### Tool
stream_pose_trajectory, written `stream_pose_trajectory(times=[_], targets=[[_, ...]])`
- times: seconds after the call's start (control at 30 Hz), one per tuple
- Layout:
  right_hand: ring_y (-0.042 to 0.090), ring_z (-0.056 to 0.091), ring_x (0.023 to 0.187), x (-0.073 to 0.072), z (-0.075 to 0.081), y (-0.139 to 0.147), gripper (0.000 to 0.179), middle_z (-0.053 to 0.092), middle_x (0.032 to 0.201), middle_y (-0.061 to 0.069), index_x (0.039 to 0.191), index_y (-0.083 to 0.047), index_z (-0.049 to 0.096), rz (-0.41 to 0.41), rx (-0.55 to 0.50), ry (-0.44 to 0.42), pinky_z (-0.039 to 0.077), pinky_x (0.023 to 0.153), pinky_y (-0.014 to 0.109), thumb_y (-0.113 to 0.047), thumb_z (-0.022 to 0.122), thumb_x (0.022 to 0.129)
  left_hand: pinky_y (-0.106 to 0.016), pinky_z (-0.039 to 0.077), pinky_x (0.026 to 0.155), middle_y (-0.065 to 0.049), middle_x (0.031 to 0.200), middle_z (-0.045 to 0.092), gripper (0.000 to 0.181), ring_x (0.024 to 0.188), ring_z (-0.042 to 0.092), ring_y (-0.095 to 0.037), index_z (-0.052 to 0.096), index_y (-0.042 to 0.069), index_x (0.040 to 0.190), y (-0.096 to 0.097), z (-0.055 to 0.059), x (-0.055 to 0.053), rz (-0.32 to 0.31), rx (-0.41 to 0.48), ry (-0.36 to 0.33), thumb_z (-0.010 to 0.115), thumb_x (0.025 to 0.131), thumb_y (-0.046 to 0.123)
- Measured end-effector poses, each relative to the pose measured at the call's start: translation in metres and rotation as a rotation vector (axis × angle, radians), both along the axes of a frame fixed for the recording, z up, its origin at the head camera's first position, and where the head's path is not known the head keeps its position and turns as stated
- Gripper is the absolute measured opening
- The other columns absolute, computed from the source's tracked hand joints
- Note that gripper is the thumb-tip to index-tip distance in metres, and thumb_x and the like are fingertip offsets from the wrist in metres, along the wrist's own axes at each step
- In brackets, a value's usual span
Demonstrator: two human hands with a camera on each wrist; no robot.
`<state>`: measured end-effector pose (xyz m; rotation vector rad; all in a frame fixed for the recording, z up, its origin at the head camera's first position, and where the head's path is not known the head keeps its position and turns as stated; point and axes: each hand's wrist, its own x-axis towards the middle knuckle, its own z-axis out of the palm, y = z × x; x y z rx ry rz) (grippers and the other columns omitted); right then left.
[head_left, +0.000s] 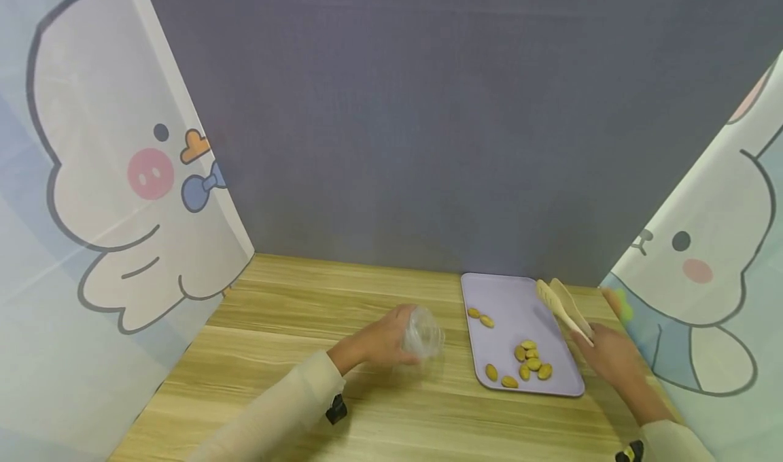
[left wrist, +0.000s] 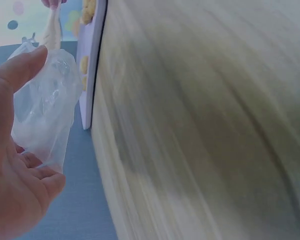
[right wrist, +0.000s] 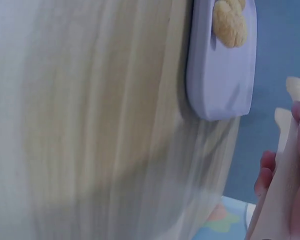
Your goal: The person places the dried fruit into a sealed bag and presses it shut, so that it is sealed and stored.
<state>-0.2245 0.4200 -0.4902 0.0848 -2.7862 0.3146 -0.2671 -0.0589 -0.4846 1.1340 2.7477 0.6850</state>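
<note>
My left hand (head_left: 387, 336) holds a clear, thin plastic bag (left wrist: 52, 95) over the table, left of the tray. In the left wrist view the thumb lies on the near side of the bag and the fingers curl at its lower part. My right hand (head_left: 608, 354) grips a pair of cream-coloured tongs (head_left: 564, 306) at the handle end. The tong tips stand apart over the right side of the lavender tray (head_left: 501, 292), with nothing between them. Several small yellow-brown food pieces (head_left: 533, 365) lie on the tray, mostly toward its near end.
The tray rests on the right part of a wood-grain table (head_left: 293, 299). Behind the table stands a plain grey panel (head_left: 391, 122). Cartoon-printed panels flank it, one at the left (head_left: 104, 143) and one at the right (head_left: 709, 258), close to the right hand.
</note>
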Motion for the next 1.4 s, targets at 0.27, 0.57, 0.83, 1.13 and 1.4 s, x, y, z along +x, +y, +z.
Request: stream_pose_trajectory(times=[0.27, 0.57, 0.83, 1.13, 1.4], targets=[[0.042, 0.069, 0.081, -0.005, 0.000, -0.018, 0.040, 0.072, 0.093, 0.025, 0.108, 0.011, 0.069, 0.154, 0.035, 0.028, 0.053, 0.069, 0.057, -0.025, 0.075, 0.091, -0.045, 0.049, 0.107, -0.017, 0.155, 0.037, 0.102, 0.132, 0.050, -0.028, 0.021, 0.001, 0.157, -0.003, 0.008, -0.006, -0.019, 0.053, -0.025, 0.080, 0.086, 0.046], [0.025, 0.068, 0.075, -0.009, 0.007, -0.038, 0.039, 0.074, 0.090, 0.013, 0.106, 0.005, 0.071, 0.271, 0.132, -0.012, 0.054, 0.065, 0.045, -0.026, 0.081, 0.086, -0.045, 0.049, 0.107, -0.013, 0.159, 0.033, 0.103, 0.133, 0.049, -0.025, 0.016, 0.008, 0.160, -0.008, 0.009, -0.010, -0.019, 0.063, -0.072, 0.075, 0.088, 0.053], [0.008, 0.054, 0.068, -0.011, 0.005, -0.048, 0.028, 0.063, 0.077, -0.004, 0.100, -0.003, 0.070, 0.309, 0.115, -0.075, 0.047, 0.059, 0.033, -0.027, 0.079, 0.088, -0.047, 0.049, 0.107, -0.014, 0.161, 0.031, 0.106, 0.134, 0.049, -0.027, 0.015, 0.004, 0.161, -0.010, 0.008, -0.009, -0.005, 0.066, -0.099, 0.073, 0.089, 0.055], [0.005, 0.051, 0.065, -0.013, -0.001, -0.051, 0.029, 0.063, 0.076, -0.007, 0.099, -0.004, 0.071, 0.339, 0.120, -0.048, 0.044, 0.056, 0.028, -0.028, 0.081, 0.086, -0.050, 0.047, 0.109, -0.016, 0.160, 0.032, 0.103, 0.137, 0.047, -0.030, 0.017, 0.004, 0.160, -0.013, 0.002, -0.008, 0.021, 0.058, -0.088, 0.074, 0.089, 0.053], [0.003, 0.048, 0.064, -0.015, -0.004, -0.052, 0.026, 0.060, 0.074, -0.009, 0.097, -0.007, 0.071, 0.345, 0.145, -0.032, 0.043, 0.056, 0.029, -0.028, 0.081, 0.086, -0.050, 0.045, 0.111, -0.017, 0.158, 0.034, 0.102, 0.136, 0.047, -0.030, 0.018, 0.004, 0.159, -0.014, 0.003, -0.008, 0.017, 0.074, -0.084, 0.076, 0.088, 0.047]])
